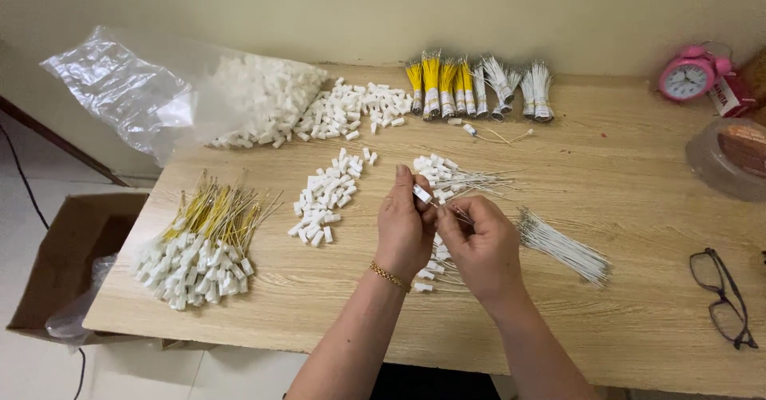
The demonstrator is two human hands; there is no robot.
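Pale wood-grain tabletop (pixel 606 208) is filling the view, backed by a cream wall. At its middle the left hand (pixel 404 228) is pinching a small white plastic connector (pixel 422 193) between thumb and fingertips, closed narrowly on it. The right hand (pixel 483 244) is sitting just beside, its fingers pinched tight on what looks like a thin white wire (pixel 456 211) reaching toward the connector; the wire is too fine to tell whether it is touching. A gold bracelet (pixel 389 275) is circling the left wrist.

Under and behind the hands a small heap of wired connectors (pixel 447 175) is lying, and a loose sheaf of white wires (pixel 562 247) is fanning out to the right, near the right hand. To the left a strip of loose white connectors (pixel 325 197) is lying, with bare wood between it and the hands. Further left, close to the table's front-left corner, a pile of connectors with yellow wires (pixel 199 244) is resting.

Along the back edge, bundled yellow and white wires (pixel 477 85) are lined up, and a clear plastic bag (pixel 183 93) is spilling more white connectors. A pink alarm clock (pixel 688 76) is standing at the back right, black eyeglasses (pixel 722 296) are lying near the right front edge, and an open cardboard box (pixel 68 260) is sitting on the floor to the left.
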